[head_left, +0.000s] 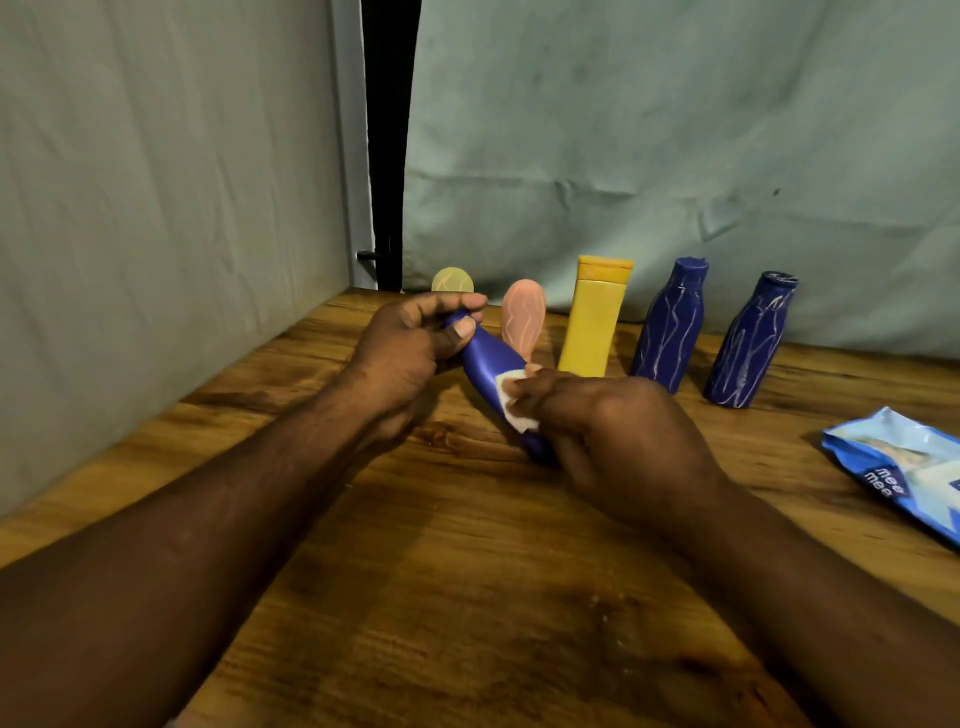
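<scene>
A plain blue bottle (485, 364) lies tilted over the wooden table (467, 597), neck toward the far left. My left hand (410, 348) grips its neck end, thumb on top. My right hand (608, 431) pinches a small white wipe (511, 400) and presses it against the bottle's lower body, hiding the base.
Along the back stand a pale yellow round bottle (452, 280), a pink bottle (523, 319), a yellow bottle (595, 317) and two blue bottles (670, 325) (750, 340) streaked with white marks. A blue wipes packet (898, 462) lies at the right edge. Cloth walls close the left and back.
</scene>
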